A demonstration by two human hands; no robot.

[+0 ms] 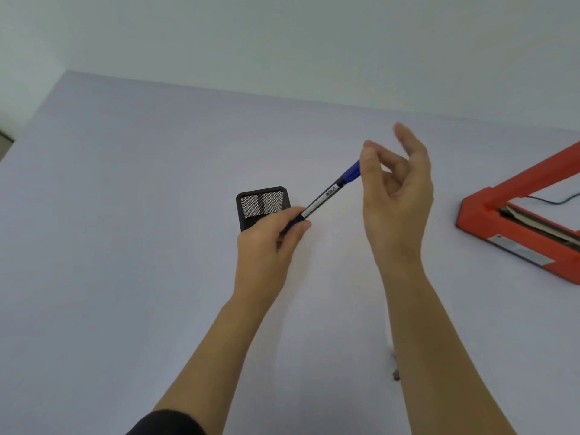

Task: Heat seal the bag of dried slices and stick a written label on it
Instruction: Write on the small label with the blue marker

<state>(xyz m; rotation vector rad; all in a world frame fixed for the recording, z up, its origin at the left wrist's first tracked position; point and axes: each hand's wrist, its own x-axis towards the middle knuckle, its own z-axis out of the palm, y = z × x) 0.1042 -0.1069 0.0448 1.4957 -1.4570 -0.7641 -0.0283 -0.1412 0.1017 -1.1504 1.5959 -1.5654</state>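
Observation:
A blue and white marker pen (326,196) slants up to the right above the table. My left hand (270,246) grips its lower end. My right hand (395,196) pinches the blue cap end between thumb and forefinger, with the other fingers spread. An orange heat sealer (514,224) stands at the right edge with its arm raised. The bag and the label are out of view.
A black mesh pen holder (263,204) stands on the pale table (125,246), right behind my left hand. A thin black cable (552,200) runs behind the sealer. A small dark object (396,373) shows beside my right forearm.

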